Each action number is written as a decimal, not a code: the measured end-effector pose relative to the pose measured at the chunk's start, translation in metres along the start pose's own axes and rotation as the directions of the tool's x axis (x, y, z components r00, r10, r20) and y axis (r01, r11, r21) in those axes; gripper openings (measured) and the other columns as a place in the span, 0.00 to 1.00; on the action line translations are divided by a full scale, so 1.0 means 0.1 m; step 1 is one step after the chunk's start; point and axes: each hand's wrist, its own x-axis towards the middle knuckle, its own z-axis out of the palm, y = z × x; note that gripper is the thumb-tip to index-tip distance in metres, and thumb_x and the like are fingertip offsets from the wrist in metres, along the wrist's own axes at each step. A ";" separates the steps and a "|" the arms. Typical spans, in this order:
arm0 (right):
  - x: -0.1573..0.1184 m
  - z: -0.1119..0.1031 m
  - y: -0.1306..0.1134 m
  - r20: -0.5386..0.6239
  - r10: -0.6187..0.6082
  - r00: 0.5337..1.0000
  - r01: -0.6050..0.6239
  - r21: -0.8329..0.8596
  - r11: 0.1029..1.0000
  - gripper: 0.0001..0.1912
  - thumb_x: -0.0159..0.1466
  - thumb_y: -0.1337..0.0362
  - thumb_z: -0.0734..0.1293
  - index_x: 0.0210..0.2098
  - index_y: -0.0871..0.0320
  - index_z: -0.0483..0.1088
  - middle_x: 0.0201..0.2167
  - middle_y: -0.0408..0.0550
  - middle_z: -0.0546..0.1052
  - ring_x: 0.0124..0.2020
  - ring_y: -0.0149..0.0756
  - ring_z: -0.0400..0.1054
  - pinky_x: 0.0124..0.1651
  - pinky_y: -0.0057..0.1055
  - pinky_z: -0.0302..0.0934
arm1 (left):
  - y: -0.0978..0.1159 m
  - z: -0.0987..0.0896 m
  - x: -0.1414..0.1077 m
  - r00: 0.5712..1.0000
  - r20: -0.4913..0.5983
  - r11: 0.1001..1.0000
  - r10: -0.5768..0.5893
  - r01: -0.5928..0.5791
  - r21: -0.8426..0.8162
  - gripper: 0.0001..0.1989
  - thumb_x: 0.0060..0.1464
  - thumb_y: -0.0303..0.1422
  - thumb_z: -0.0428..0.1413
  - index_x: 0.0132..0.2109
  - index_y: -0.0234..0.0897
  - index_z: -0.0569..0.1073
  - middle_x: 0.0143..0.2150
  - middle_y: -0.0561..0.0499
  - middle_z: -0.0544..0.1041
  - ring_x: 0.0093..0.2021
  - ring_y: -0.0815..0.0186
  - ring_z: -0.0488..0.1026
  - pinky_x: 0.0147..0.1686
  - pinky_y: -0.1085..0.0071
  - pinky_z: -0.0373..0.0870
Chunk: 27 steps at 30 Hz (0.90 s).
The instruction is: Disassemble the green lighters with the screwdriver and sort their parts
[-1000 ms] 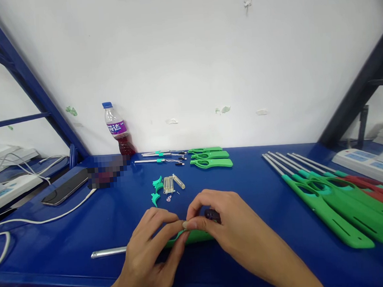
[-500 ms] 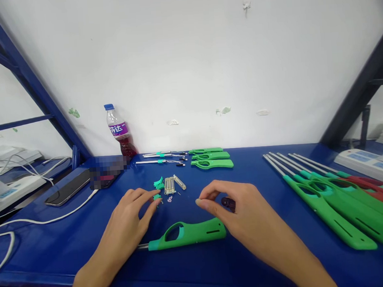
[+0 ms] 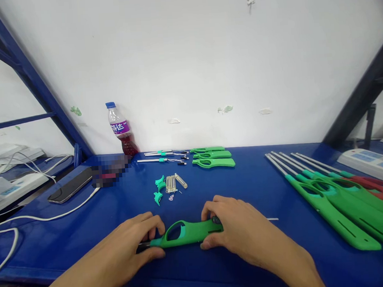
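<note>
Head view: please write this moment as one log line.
left hand: on neck of green lighter | right hand: holding dark tool, at handle | beyond: teal pieces

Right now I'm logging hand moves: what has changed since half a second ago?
The left hand drew back from the teal pieces and now straddles the tube end of the green lighter. The right hand moved nearer too, to its handle end, keeping the dark tool. Whether either holds the lighter is unclear. The bottle and right-side lighters stayed put.
</note>
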 end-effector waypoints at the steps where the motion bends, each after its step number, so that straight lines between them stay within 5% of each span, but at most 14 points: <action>1: -0.01 0.00 0.01 -0.005 -0.011 1.000 0.011 0.003 1.000 0.15 0.59 0.54 0.80 0.43 0.46 0.78 0.43 0.40 0.79 0.44 0.45 0.74 0.42 0.36 0.54 | 0.00 0.02 0.02 1.000 -0.015 1.000 0.026 -0.026 -0.001 0.05 0.63 0.31 0.63 0.44 0.48 0.78 0.43 0.58 0.80 0.43 0.65 0.78 0.42 0.72 0.70; 4: -0.06 -0.08 0.06 -0.027 -0.021 0.999 0.022 0.033 0.999 0.14 0.61 0.49 0.78 0.42 0.47 0.78 0.42 0.41 0.80 0.43 0.44 0.74 0.43 0.36 0.55 | -0.03 0.05 0.12 0.971 -0.182 0.987 0.154 -0.144 0.064 0.05 0.70 0.35 0.57 0.50 0.48 0.78 0.47 0.55 0.81 0.48 0.62 0.79 0.50 0.69 0.70; 7: -0.14 -0.23 0.11 -0.045 0.009 0.999 -0.005 0.089 0.996 0.16 0.63 0.44 0.74 0.41 0.47 0.78 0.39 0.42 0.81 0.42 0.44 0.73 0.40 0.35 0.56 | 0.02 0.06 0.20 0.874 -0.373 0.948 0.313 -0.263 0.179 0.10 0.74 0.39 0.54 0.56 0.47 0.76 0.50 0.53 0.82 0.49 0.60 0.79 0.52 0.66 0.71; 14: -0.27 -0.53 0.24 -0.052 -0.065 0.997 0.072 0.163 0.984 0.12 0.62 0.48 0.74 0.36 0.49 0.83 0.31 0.40 0.81 0.33 0.38 0.71 0.34 0.30 0.57 | 0.27 0.10 0.22 0.682 -0.493 0.841 0.540 -0.428 0.330 0.14 0.76 0.28 0.51 0.63 0.38 0.72 0.48 0.49 0.82 0.44 0.65 0.78 0.46 0.68 0.71; 22: -0.21 -0.44 0.21 -0.180 -0.122 0.976 0.132 0.048 0.990 0.08 0.62 0.53 0.75 0.37 0.47 0.85 0.30 0.41 0.83 0.32 0.41 0.75 0.34 0.32 0.62 | 0.27 0.06 0.19 0.790 -0.425 0.896 0.442 -0.415 0.160 0.16 0.75 0.26 0.48 0.61 0.45 0.74 0.45 0.52 0.84 0.40 0.66 0.81 0.40 0.71 0.74; 27: -0.09 -0.35 0.22 -0.279 -0.257 0.925 0.252 -0.053 0.966 0.11 0.67 0.60 0.72 0.47 0.43 0.84 0.41 0.40 0.87 0.39 0.42 0.81 0.40 0.34 0.68 | 0.22 0.03 0.19 0.886 -0.360 0.948 0.293 -0.318 -0.011 0.15 0.75 0.29 0.46 0.52 0.41 0.78 0.37 0.52 0.81 0.33 0.66 0.79 0.35 0.72 0.71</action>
